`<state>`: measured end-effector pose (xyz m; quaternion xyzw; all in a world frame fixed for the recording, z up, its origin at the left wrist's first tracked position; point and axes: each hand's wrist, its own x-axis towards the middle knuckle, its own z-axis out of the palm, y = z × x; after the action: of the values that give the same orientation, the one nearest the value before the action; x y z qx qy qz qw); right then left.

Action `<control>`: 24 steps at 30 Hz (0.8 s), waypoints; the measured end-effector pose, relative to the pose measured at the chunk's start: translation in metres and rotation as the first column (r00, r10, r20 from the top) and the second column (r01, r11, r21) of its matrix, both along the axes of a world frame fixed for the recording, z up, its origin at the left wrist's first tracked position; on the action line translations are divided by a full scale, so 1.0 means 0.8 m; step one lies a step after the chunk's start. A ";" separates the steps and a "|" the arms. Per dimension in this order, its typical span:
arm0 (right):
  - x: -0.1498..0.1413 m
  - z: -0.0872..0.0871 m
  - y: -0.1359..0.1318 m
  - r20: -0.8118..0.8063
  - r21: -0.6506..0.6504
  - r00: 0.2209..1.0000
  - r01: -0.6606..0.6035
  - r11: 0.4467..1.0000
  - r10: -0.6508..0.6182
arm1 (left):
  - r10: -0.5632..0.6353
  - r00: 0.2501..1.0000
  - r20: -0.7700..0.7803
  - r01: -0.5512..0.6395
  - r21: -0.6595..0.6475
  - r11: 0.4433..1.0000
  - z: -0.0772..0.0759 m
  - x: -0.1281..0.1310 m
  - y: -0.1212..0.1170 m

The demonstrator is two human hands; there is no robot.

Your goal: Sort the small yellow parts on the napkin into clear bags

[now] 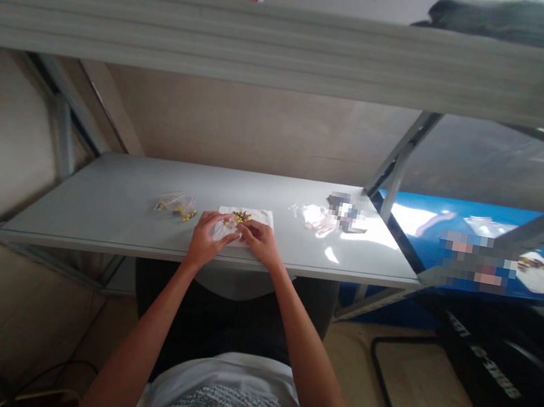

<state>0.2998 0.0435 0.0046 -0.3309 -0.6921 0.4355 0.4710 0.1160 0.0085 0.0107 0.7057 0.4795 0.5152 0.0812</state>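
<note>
My left hand (207, 238): fingers pinching one white sheet (260, 217)
My right hand (258, 240): fingers pinching that sheet, beside one yellow-tipped cluster (241, 217)
Clear bags (314, 218): two, on the grey table (92, 207)

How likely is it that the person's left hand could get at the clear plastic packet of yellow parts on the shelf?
Probably yes. The left hand is over the white sheet, close to the clear plastic packet of yellow parts. Only grey shelf top seems to lie between them, and the right hand is on the other side.

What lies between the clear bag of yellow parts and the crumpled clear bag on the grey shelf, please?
Head view: a white sheet bearing yellow parts, under the left hand and right hand.
</note>
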 end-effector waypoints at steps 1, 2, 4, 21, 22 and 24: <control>0.000 0.002 -0.001 0.030 0.017 1.000 -0.007 1.000 0.007 | -0.007 1.000 0.010 0.007 0.001 1.000 0.000 0.000 0.000; 0.001 0.004 -0.002 0.052 0.029 0.998 -0.020 0.999 0.019 | -0.020 1.000 0.019 0.020 0.001 1.000 0.000 0.000 0.000; 0.002 0.009 -0.005 0.065 0.054 0.997 -0.054 0.997 0.051 | -0.061 0.998 0.032 0.062 -0.007 0.998 -0.001 0.000 0.000; 0.001 0.013 -0.009 0.099 0.147 0.991 -0.103 0.984 0.089 | -0.124 0.960 0.252 0.183 -0.228 0.956 -0.005 -0.002 0.001; 0.002 0.013 -0.009 0.102 0.147 0.991 -0.098 0.984 0.084 | -0.126 0.956 0.265 0.193 -0.242 0.951 -0.005 -0.003 0.001; 0.002 0.013 -0.009 0.108 0.141 0.991 -0.096 0.985 0.081 | -0.135 0.951 0.280 0.211 -0.264 0.941 -0.004 -0.003 0.001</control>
<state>0.3014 0.0366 0.0147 -0.2861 -0.7592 0.3868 0.4383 0.1134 0.0094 0.0078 0.6529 0.4708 0.5172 0.2910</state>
